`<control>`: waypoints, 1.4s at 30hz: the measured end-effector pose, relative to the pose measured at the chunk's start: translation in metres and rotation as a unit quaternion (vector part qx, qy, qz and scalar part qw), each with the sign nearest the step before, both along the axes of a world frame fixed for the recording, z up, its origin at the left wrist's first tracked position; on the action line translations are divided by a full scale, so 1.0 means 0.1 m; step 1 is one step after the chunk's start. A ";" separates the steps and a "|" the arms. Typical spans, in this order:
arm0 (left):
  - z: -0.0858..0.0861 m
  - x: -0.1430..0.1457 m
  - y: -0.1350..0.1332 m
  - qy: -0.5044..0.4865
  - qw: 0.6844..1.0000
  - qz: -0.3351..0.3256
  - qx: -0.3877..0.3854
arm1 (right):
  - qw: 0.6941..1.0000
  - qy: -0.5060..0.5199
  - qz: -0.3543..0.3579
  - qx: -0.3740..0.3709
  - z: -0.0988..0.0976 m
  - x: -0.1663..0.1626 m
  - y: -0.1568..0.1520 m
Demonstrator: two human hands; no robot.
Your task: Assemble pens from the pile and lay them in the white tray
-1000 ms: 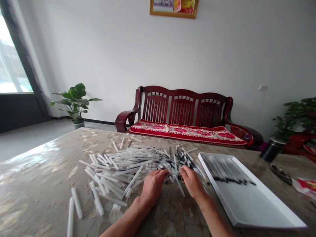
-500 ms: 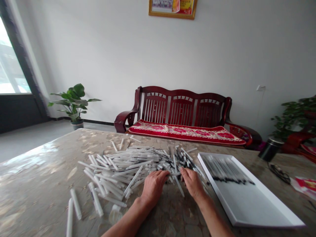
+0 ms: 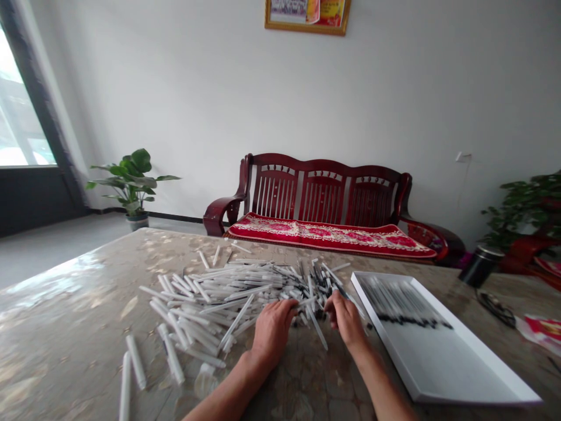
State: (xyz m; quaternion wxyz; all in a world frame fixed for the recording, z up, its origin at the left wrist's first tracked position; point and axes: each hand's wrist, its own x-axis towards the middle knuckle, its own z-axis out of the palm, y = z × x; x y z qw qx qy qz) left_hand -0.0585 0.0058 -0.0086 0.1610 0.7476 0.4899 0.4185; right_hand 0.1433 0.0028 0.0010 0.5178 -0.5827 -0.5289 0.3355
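A patterned, glossy worktop [image 3: 79, 339] fills the foreground, catching window light at the left; beyond it stand a dark-red wooden settee [image 3: 324, 193] with a floral runner [image 3: 324, 231] and a potted plant [image 3: 135, 181] against a pale wall. A loose heap of white pens [image 3: 219, 280] lies mid-worktop, left of a white tray [image 3: 464, 368] holding a row of dark-tipped ones. The left hand [image 3: 274, 327] has its grip pinched on a pale pen [image 3: 303, 303], its near end hidden by the fingers. The right hand [image 3: 345, 321] curls beside the heap; whether its grip holds anything cannot be told. The framed picture [image 3: 307, 14] is cut off above.
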 end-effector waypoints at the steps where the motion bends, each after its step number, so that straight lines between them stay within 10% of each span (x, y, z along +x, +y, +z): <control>1: 0.01 0.00 0.00 -0.038 0.999 0.013 -0.017 | 0.999 -0.020 -0.030 0.011 -0.01 0.04 0.02; 6: 0.07 0.03 0.01 -0.295 0.950 -0.023 -0.095 | 0.967 -0.229 -0.096 0.056 -0.08 0.16 0.06; 14: 0.07 0.10 0.08 -0.516 0.836 0.001 -0.188 | 0.917 -0.388 -0.013 0.091 0.03 -0.11 -0.08; 31: 0.05 0.10 0.11 -0.635 0.722 -0.026 -0.273 | 0.813 -0.576 0.040 0.074 0.12 -0.49 -0.19; 37: 0.05 0.10 0.11 -0.647 0.708 -0.034 -0.281 | 0.827 -0.553 0.048 0.086 0.01 -0.51 -0.11; 42: 0.07 0.09 0.13 -0.657 0.700 -0.026 -0.278 | 0.951 -0.281 -0.016 0.131 -0.13 -0.38 0.03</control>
